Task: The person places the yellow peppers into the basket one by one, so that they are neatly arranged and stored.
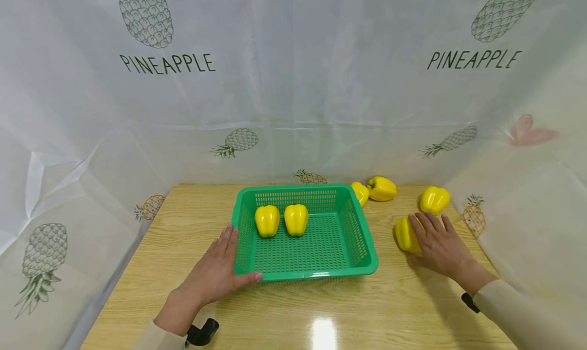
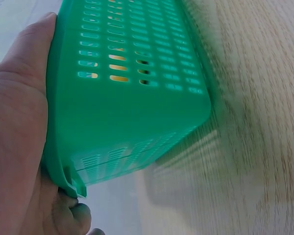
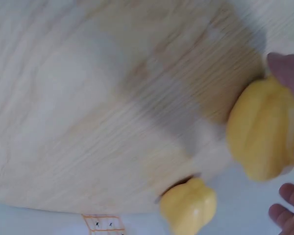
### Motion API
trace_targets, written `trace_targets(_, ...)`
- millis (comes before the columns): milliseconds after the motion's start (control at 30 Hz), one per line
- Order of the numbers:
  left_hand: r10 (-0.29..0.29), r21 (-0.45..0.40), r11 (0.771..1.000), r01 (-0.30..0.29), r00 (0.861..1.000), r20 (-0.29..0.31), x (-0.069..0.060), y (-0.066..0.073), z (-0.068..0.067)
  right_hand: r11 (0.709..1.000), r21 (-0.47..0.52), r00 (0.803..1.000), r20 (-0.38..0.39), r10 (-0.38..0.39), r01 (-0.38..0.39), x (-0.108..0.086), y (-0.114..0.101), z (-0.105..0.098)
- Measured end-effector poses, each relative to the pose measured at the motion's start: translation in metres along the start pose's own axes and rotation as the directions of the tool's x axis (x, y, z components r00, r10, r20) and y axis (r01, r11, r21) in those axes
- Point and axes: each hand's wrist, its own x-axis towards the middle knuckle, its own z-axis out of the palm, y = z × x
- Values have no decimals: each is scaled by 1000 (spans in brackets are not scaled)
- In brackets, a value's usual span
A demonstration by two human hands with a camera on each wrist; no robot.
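Note:
A green basket (image 1: 316,275) holds two yellow bell peppers (image 1: 267,221) (image 1: 296,219) side by side. My left hand (image 1: 212,268) rests at its near left corner, the thumb along the front rim and nearly straight fingers against the left side. The left wrist view shows this hand (image 2: 17,132) against the basket corner (image 2: 132,107). At the right, my right hand (image 1: 442,245) grips a yellow pepper (image 1: 405,235) on the table, its fingers over the top. In the right wrist view the thumb touches this pepper (image 3: 264,129); part of it is hidden.
Another yellow pepper (image 1: 434,200) lies just beyond my right hand. Two more (image 1: 382,188) (image 1: 360,193) lie near the basket's far right corner, one partly hidden by the rim. A pale curtain (image 1: 293,95) with pineapple prints stands around the wooden table (image 1: 284,314).

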Motion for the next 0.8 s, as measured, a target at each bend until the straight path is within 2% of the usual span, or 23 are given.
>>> trace_targets(100,0,-3,1000,0,1000,-4,0,0,0,1000,26,999,44,-6,5,2,5,2)
trace_targets(233,-5,-10,1000,5,1000,1,-1,0,-1,998,52,996,87,32,-36,3,8,9)
trace_targets(467,-10,-4,1000,10,1000,5,-1,0,-3,991,101,993,91,78,-87,5,7,18)
trace_targets(667,-4,-16,1000,4,1000,1,-2,0,-3,980,158,984,147,102,-125,8,1,15)
trace_targets(800,2,-17,1000,-2,1000,-2,-2,1,-2,973,180,984,131,121,-143,10,1,16)
